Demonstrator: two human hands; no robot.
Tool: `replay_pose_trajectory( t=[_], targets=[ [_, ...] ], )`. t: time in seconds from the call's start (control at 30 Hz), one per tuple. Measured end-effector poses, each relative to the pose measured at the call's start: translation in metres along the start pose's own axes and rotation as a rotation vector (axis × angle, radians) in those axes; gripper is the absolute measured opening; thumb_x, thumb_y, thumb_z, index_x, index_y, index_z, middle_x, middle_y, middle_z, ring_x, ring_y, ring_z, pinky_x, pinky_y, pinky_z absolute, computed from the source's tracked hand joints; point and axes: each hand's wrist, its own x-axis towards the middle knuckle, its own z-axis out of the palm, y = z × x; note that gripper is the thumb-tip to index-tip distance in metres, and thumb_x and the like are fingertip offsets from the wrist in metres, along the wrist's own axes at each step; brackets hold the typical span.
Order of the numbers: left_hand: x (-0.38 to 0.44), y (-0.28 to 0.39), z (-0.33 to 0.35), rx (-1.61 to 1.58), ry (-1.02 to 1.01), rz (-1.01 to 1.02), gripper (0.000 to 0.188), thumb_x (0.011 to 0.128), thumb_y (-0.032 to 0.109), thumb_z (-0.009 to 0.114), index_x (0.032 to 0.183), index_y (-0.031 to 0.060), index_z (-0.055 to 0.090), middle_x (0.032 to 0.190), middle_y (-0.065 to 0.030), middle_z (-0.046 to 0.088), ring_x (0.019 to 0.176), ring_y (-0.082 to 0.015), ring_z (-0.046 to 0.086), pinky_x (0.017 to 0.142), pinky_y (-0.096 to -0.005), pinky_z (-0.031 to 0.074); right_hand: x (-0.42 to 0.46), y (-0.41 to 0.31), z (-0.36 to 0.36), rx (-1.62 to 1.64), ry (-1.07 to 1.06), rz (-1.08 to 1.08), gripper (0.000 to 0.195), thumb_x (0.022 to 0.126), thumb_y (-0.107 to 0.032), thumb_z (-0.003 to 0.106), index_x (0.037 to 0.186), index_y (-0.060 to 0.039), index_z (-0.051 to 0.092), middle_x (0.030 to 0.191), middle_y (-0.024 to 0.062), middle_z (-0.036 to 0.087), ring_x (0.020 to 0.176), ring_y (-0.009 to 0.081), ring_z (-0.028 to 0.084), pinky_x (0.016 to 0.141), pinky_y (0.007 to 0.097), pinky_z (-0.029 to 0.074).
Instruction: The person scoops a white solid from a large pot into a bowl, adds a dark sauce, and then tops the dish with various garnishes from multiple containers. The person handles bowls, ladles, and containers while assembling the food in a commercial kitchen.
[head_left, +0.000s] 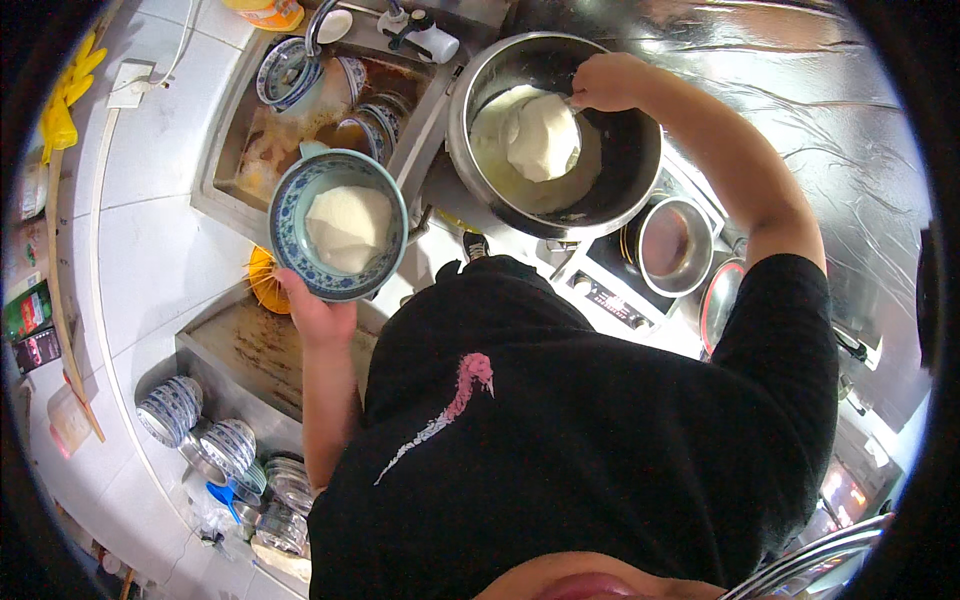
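My left hand grips the near rim of a blue-patterned ceramic bowl. A mound of white granular or powdery food lies in this bowl, which is held up beside the sink. Over a deep stainless steel pot, my right hand is closed around the handle of a scoop or ladle. White food heaped in the scoop hides most of its shape. Pale yellowish-white contents cover part of the pot's bottom, and the rest looks dark.
On the left, a steel sink holds murky water and patterned bowls. An orange plastic strainer lies below it. To the right are a smaller steel pot and a stove control panel. Stacked bowls stand lower left.
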Motion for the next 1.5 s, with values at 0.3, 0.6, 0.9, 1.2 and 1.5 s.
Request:
replay_pose_trajectory(
  t=[0.3,0.6,0.9,1.2,1.5],
  targets=[
    [0.009,-0.015,0.026,-0.027,0.009,-0.166,0.068,0.092,0.056,0.034,0.141,0.0095,0.025,0.141,-0.0097,0.034,0.129,-0.0281,0.035,0.106,-0.0465,0.03,-0.025,0.013,-0.013,0.13,0.108,0.004,0.035,0.082,-0.037,0.056,0.078,-0.0042,0.068,0.072,0.0175,0.064,0.075,0.0345,0.062,0.069,0.0439,0.049],
    [0.035,-0.044,0.082,-0.019,-0.129,-0.405,0.067,0.092,0.059,0.029,0.138,0.0107,0.032,0.138,-0.0117,0.039,0.125,-0.0303,0.04,0.102,-0.0504,0.035,-0.07,-0.026,-0.105,0.249,-0.026,0.204,0.033,0.088,-0.033,0.055,0.084,-0.0022,0.067,0.064,0.0123,0.061,0.06,0.0235,0.06,0.06,0.0378,0.047],
    [0.05,-0.046,0.143,0.148,-0.174,-0.433,0.065,0.09,0.064,0.025,0.132,0.0153,0.037,0.122,-0.0069,0.054,0.103,-0.0228,0.059,0.077,-0.0392,0.051,-0.056,-0.066,-0.106,0.039,0.138,0.141,0.033,0.091,-0.031,0.05,0.086,-0.0022,0.065,0.079,0.0164,0.065,0.075,0.0314,0.063,0.067,0.0383,0.049],
    [0.056,-0.045,0.125,0.062,-0.181,-0.359,0.072,0.087,0.067,0.03,0.135,0.0128,0.034,0.127,-0.0093,0.05,0.108,-0.0262,0.057,0.084,-0.0437,0.051,-0.089,-0.074,-0.07,0.118,0.887,0.139,0.019,0.086,-0.012,0.047,0.101,-0.006,0.057,0.093,0.0186,0.063,0.086,0.0371,0.061,0.072,0.0442,0.05],
    [0.048,-0.035,0.085,0.042,-0.068,-0.24,0.072,0.091,0.062,0.025,0.139,0.0096,0.029,0.139,-0.0119,0.038,0.127,-0.0298,0.038,0.105,-0.047,0.032,-0.088,-0.019,0.011,0.183,0.567,0.462,0.024,0.088,-0.027,0.048,0.101,-0.0129,0.062,0.092,0.0155,0.064,0.085,0.0364,0.062,0.072,0.0464,0.051]
  ],
)
